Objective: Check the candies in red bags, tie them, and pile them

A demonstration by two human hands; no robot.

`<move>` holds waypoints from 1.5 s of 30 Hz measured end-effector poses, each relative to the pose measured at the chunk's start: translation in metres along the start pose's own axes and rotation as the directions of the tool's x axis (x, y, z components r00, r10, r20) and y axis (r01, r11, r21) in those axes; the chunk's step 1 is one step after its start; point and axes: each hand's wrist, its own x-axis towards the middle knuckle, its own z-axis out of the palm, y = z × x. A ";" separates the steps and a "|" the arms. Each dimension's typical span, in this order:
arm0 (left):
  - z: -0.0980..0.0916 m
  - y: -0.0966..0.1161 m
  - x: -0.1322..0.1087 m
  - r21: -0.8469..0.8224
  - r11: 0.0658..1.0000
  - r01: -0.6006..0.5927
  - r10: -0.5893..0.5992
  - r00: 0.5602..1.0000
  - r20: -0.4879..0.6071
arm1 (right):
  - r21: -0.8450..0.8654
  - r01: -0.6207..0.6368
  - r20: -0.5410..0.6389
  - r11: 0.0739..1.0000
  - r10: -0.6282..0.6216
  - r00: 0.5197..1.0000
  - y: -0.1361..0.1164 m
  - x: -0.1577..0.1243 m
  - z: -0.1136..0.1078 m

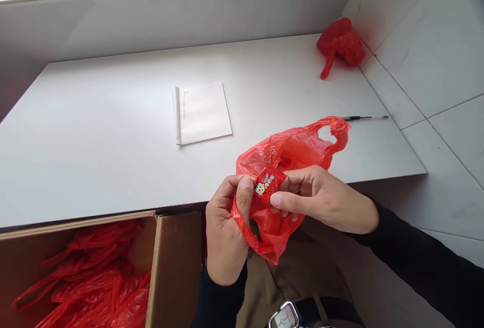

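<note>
A small red wrapped candy (269, 184), printed with a cartoon face and white characters, is between my two hands. My left hand (229, 232) has its thumb against the candy's left edge, and a handle of an open red plastic bag (264, 151) passes around that thumb. From the right, my right hand (313, 197) pinches the candy between thumb and fingers. The bag spreads behind and below both hands, its other handle lying out to the right over the table. Folds of plastic hide what is inside the bag.
The white table (94, 141) carries a paper booklet (204, 113), a knotted red bag (342, 43) at the far right corner and a thin dark pen-like tool (365, 117). A cardboard box (177, 262) with red bags (106, 277) stands front left. Tiled wall (446, 65) borders the right.
</note>
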 end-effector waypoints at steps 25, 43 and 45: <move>-0.001 0.002 0.002 -0.046 0.997 0.057 -0.052 0.993 0.110 | -0.111 0.036 -0.060 0.993 -0.043 0.997 0.004 -0.003 -0.003; -0.005 0.004 -0.001 -0.081 0.995 0.053 -0.044 0.994 0.104 | -0.115 0.059 -0.117 0.992 -0.072 0.990 0.005 -0.005 -0.005; -0.004 0.004 -0.001 -0.084 0.994 0.065 -0.056 0.994 0.099 | -0.111 0.060 -0.117 0.992 -0.073 0.990 0.005 -0.004 -0.006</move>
